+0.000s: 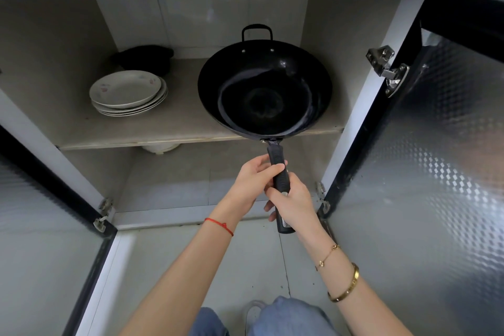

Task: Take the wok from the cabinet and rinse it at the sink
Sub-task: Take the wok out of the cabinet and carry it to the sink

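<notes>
A black wok (264,87) with a loop handle at its far rim sits at the right of the cabinet's upper shelf (141,133), its bowl jutting past the shelf's front edge. Its long black handle (278,172) points toward me. My left hand (253,180) grips the upper part of the handle. My right hand (291,202) grips the handle just below it. No sink is in view.
A stack of white plates (128,93) lies on the shelf's left, with a dark pot (144,58) behind it. Both cabinet doors stand open: the left door (41,226) and the right door (436,172). A white object (161,148) shows under the shelf.
</notes>
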A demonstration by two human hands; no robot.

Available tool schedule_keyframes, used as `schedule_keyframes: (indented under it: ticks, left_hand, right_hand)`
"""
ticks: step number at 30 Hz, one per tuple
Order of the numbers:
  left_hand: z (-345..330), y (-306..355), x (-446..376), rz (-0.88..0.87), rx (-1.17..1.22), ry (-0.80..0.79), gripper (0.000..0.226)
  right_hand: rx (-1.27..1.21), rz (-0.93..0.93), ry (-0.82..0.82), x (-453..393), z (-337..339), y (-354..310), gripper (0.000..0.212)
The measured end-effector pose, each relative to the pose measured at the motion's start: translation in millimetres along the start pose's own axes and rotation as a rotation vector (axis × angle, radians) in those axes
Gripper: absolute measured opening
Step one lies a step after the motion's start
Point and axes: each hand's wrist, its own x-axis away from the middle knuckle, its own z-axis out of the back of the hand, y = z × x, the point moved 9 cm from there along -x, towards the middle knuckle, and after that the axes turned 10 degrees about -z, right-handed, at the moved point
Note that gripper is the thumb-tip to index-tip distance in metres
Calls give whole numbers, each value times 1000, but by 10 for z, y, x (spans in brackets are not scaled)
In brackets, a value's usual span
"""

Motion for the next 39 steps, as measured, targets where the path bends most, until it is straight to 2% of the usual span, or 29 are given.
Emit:
schedule_keyframes:
  ticks: [3,5,14,19,28,39]
  left_hand:
    - [-45,14,-33,-1,17,-7,25]
    - [-53,-17,-47,6,-6,-4,24]
    - [-78,-133,-101,-29,49,57,42]
    - [-110,14,47,14,109,96,42]
    - [-393,427,1015,237,146,152,33]
    - [-852,1498,2510,407,191,208,39]
  right_hand:
    - [-16,-32,-36,-60,-17,37,27]
    - [-19,-70,-52,-108,1,71,20]
    - [-12,-72,-23,-144,107,138,8]
    - [14,-129,-19,43,134,12,14]
    - [96,-317,-94,1172,376,-209,16]
    - [197,-414,-113,2888,725,-708,14]
